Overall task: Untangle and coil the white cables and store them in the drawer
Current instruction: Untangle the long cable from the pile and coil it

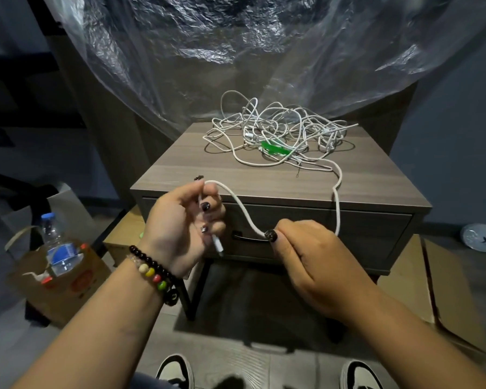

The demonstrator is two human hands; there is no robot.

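Shoes (174,372): 2 | hands: left (180,223), right (306,248) pinching 1 cable (236,200)

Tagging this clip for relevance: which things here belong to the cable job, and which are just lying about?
Job: thick white cable held by left hand and right hand; tangled white cable pile; closed grey wooden drawer.
Lying about: clear plastic water bottle, brown cardboard box, crinkled plastic sheet.

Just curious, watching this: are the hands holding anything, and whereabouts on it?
Both hold one white cable: the left hand grips it near its plug end, the right hand pinches it farther along.
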